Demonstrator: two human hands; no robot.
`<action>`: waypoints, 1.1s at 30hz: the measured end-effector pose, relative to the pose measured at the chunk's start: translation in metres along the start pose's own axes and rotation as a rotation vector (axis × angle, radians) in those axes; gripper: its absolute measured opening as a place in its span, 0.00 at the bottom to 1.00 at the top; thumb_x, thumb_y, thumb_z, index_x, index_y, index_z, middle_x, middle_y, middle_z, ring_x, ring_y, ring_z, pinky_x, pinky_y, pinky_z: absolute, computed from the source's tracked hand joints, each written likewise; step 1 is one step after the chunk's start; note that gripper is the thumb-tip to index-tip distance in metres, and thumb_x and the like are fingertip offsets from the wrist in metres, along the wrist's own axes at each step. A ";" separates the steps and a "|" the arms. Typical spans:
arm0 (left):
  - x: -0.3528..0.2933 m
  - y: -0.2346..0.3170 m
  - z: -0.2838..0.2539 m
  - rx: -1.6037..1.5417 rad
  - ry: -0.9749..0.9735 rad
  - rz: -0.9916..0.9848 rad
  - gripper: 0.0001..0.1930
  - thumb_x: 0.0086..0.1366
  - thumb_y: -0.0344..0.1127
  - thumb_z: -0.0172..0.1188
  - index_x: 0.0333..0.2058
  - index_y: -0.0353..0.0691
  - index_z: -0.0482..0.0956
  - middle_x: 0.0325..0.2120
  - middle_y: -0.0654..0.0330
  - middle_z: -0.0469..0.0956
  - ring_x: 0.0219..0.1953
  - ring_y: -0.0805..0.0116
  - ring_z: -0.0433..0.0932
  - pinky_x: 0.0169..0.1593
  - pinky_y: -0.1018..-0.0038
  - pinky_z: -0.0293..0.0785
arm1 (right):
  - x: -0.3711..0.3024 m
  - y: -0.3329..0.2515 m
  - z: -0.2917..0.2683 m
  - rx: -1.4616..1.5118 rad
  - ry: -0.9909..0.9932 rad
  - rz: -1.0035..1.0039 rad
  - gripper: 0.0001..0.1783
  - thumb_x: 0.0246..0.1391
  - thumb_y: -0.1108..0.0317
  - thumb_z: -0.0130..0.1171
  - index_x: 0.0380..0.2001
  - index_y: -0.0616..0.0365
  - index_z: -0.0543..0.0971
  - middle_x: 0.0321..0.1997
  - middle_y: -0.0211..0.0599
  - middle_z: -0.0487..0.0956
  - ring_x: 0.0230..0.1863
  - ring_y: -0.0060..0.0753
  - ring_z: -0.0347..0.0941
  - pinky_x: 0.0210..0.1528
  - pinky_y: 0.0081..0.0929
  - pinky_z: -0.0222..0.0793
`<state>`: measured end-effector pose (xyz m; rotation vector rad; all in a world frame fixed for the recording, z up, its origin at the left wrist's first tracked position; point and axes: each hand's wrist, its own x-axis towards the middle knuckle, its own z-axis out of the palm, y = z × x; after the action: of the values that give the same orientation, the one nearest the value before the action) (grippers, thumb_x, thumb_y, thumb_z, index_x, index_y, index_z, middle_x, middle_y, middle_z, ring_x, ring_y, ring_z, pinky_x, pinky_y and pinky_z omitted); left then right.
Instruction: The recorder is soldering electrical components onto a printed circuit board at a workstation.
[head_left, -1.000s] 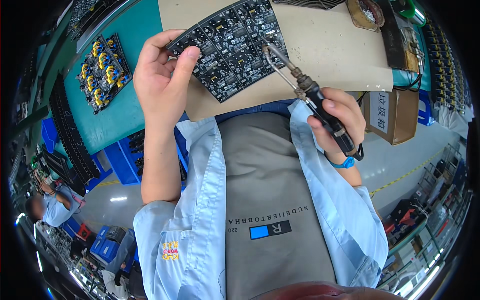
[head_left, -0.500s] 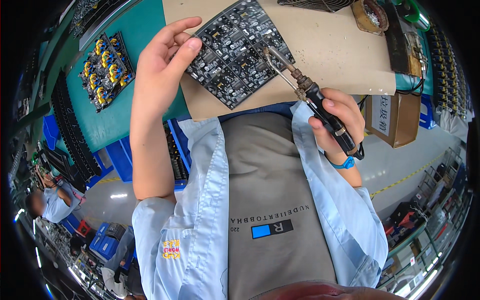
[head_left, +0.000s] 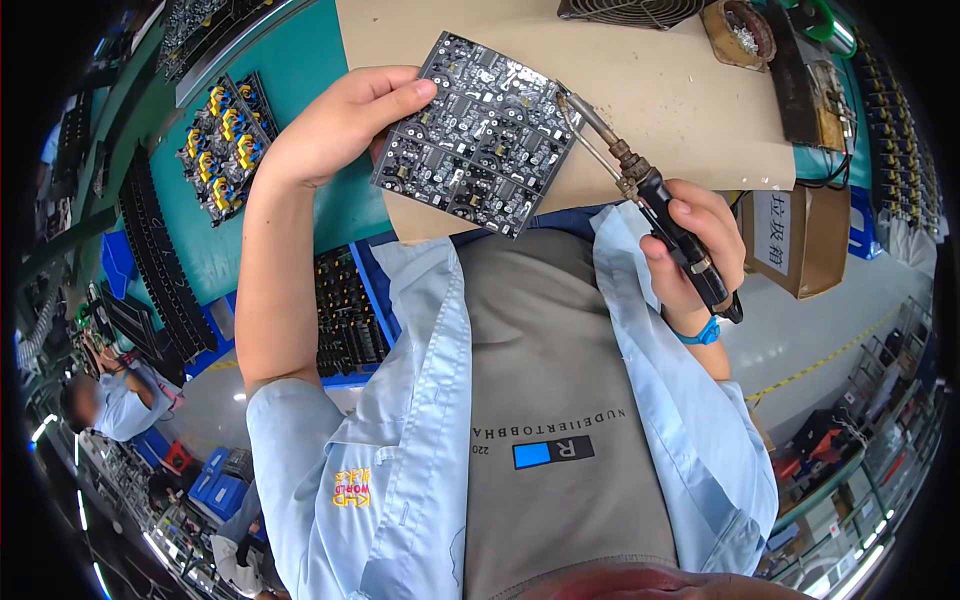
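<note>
Thumb on its face, other fingers partly hidden, the left hand (head_left: 345, 115) pinches the board (head_left: 475, 140) by its far-left edge; the right hand (head_left: 705, 240) curls round the iron (head_left: 652, 198). The board lies over the mat's (head_left: 690, 110) near part, the iron's tip at its far-right corner, contact unclear. Best keep the board steady and hot metal off fingers. The left wrist bends rightward; the right forearm slants in from near right.
</note>
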<state>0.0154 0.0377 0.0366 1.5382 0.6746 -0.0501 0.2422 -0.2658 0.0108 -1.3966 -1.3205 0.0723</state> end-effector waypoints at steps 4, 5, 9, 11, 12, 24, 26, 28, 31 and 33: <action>-0.003 -0.008 -0.001 -0.091 0.017 0.025 0.15 0.79 0.43 0.58 0.44 0.37 0.85 0.27 0.69 0.80 0.25 0.83 0.72 0.30 0.86 0.68 | 0.002 -0.001 0.000 0.007 0.017 0.016 0.21 0.52 0.65 0.80 0.46 0.62 0.85 0.48 0.51 0.87 0.40 0.42 0.84 0.44 0.31 0.81; -0.004 -0.012 -0.001 -0.138 0.030 0.036 0.15 0.79 0.43 0.59 0.44 0.36 0.85 0.28 0.68 0.81 0.26 0.83 0.73 0.30 0.86 0.69 | 0.003 -0.001 0.001 0.010 0.024 0.023 0.21 0.52 0.65 0.80 0.46 0.62 0.85 0.48 0.51 0.87 0.40 0.42 0.84 0.44 0.31 0.81; -0.011 -0.013 0.005 -0.239 0.094 0.083 0.14 0.79 0.40 0.59 0.48 0.34 0.83 0.32 0.65 0.83 0.28 0.82 0.76 0.33 0.86 0.72 | 0.004 0.000 0.004 0.057 0.049 0.053 0.22 0.51 0.65 0.80 0.47 0.62 0.85 0.48 0.51 0.87 0.40 0.41 0.84 0.44 0.30 0.80; -0.016 -0.013 0.011 -0.293 0.146 0.119 0.15 0.79 0.39 0.59 0.52 0.32 0.82 0.35 0.63 0.85 0.29 0.82 0.78 0.35 0.87 0.74 | 0.006 0.001 0.006 0.102 0.065 0.076 0.22 0.51 0.65 0.80 0.47 0.62 0.85 0.48 0.50 0.87 0.40 0.41 0.84 0.43 0.30 0.80; -0.018 -0.014 0.014 -0.297 0.148 0.119 0.15 0.79 0.39 0.59 0.52 0.32 0.82 0.35 0.63 0.85 0.29 0.82 0.78 0.35 0.87 0.74 | 0.007 0.001 0.007 0.101 0.062 0.076 0.22 0.51 0.65 0.80 0.47 0.62 0.85 0.48 0.50 0.87 0.40 0.41 0.84 0.43 0.30 0.80; -0.030 -0.021 0.031 -0.453 0.272 0.236 0.15 0.77 0.36 0.62 0.53 0.30 0.82 0.36 0.57 0.85 0.31 0.76 0.81 0.36 0.83 0.79 | 0.026 -0.011 0.023 0.101 -0.065 0.061 0.24 0.43 0.75 0.81 0.47 0.63 0.86 0.47 0.50 0.87 0.38 0.39 0.83 0.43 0.29 0.80; -0.032 -0.019 0.037 -0.438 0.302 0.251 0.15 0.77 0.36 0.62 0.53 0.29 0.81 0.37 0.57 0.85 0.32 0.76 0.81 0.37 0.82 0.79 | 0.028 -0.011 0.026 0.112 -0.082 0.042 0.24 0.42 0.77 0.80 0.47 0.64 0.87 0.46 0.50 0.87 0.38 0.39 0.83 0.43 0.29 0.80; -0.034 -0.014 0.044 -0.434 0.321 0.259 0.15 0.77 0.36 0.61 0.54 0.30 0.81 0.36 0.58 0.85 0.32 0.76 0.80 0.37 0.82 0.78 | 0.029 -0.011 0.027 0.114 -0.089 0.050 0.24 0.43 0.77 0.80 0.47 0.64 0.87 0.46 0.50 0.87 0.39 0.39 0.83 0.43 0.29 0.80; -0.035 -0.007 0.054 -0.409 0.378 0.281 0.16 0.78 0.36 0.59 0.56 0.31 0.79 0.36 0.60 0.84 0.30 0.77 0.79 0.36 0.82 0.77 | 0.030 -0.012 0.028 0.130 -0.101 0.073 0.24 0.43 0.78 0.79 0.47 0.65 0.86 0.46 0.50 0.87 0.39 0.39 0.83 0.44 0.29 0.80; -0.036 -0.006 0.057 -0.412 0.382 0.286 0.16 0.78 0.36 0.60 0.56 0.31 0.80 0.36 0.60 0.84 0.31 0.77 0.79 0.37 0.81 0.77 | 0.031 -0.012 0.029 0.145 -0.101 0.081 0.24 0.43 0.78 0.79 0.47 0.65 0.86 0.46 0.50 0.87 0.39 0.39 0.83 0.44 0.29 0.80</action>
<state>0.0043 -0.0292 0.0406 1.2360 0.7041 0.5778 0.2259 -0.2285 0.0280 -1.3365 -1.3142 0.2902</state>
